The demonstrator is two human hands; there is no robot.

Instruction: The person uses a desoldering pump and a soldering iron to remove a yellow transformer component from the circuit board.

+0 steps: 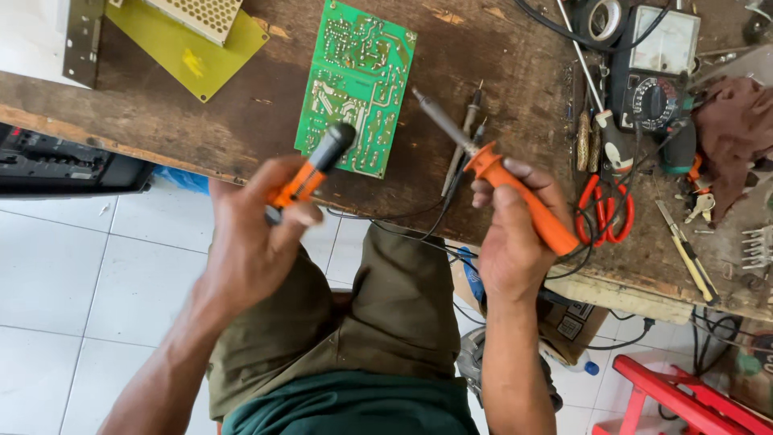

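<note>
My right hand (pixel 515 234) grips an orange-handled soldering iron (pixel 491 169), its metal tip pointing up-left toward a green circuit board (pixel 358 84) lying solder side up on the wooden bench (pixel 241 113). My left hand (pixel 254 234) holds an orange and black desoldering pump (pixel 316 165), whose black end lies over the board's lower edge. Two multimeter probes (pixel 467 137) rest on the bench between the board and the iron.
An analog multimeter (pixel 656 76), red-handled scissors (pixel 604 209), a screwdriver (pixel 600 105), keys and a brown rag (pixel 737 133) crowd the bench's right side. A yellow board with a perforated metal cover (pixel 193 40) lies at top left. Cables hang off the bench; a red stool (pixel 684 399) stands below.
</note>
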